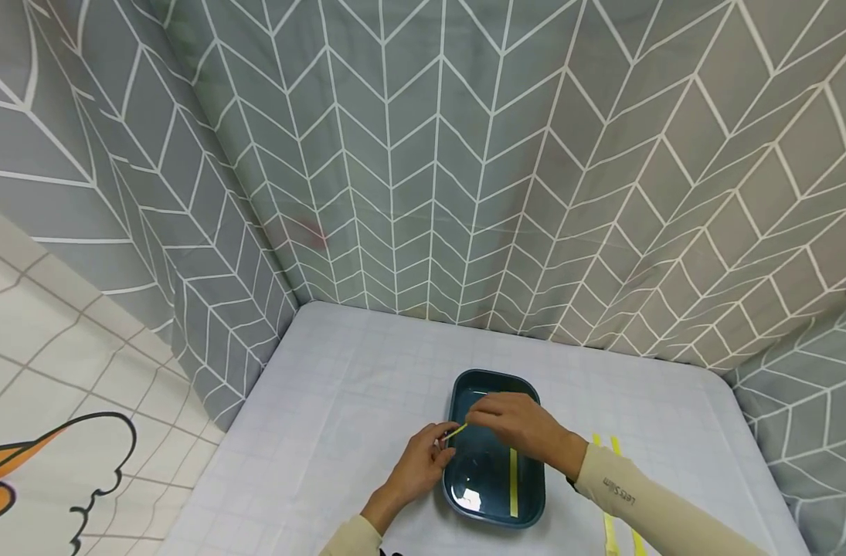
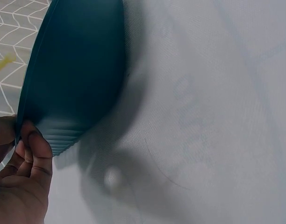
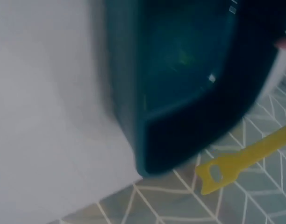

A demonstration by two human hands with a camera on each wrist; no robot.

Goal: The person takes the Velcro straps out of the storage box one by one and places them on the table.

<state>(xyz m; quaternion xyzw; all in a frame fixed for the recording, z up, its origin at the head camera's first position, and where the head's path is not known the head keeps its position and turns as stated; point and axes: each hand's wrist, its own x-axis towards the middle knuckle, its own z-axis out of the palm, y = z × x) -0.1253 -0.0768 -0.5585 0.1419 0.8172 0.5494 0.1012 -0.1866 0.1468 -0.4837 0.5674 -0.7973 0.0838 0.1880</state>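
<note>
A yellow cable strap (image 1: 459, 430) with a slotted head (image 3: 217, 177) spans the short gap between my two hands, over the left rim of a dark teal tray (image 1: 457, 506). My left hand (image 1: 423, 459) pinches at the strap's lower end, its curled fingers (image 2: 38, 144) right at the tray's rim. The right hand (image 1: 520, 421) reaches across the tray from the right and pinches the strap's upper end, its fingertips pointing down. Inside the tray, along its right side, lies another yellow strap (image 1: 514, 486). In the right wrist view the right hand itself is hidden.
Two more yellow straps (image 1: 609, 533) lie on the white-covered table (image 1: 339, 409), right of the tray and partly under my right forearm. Patterned grey curtains (image 1: 409, 193) hang behind the table and at both sides.
</note>
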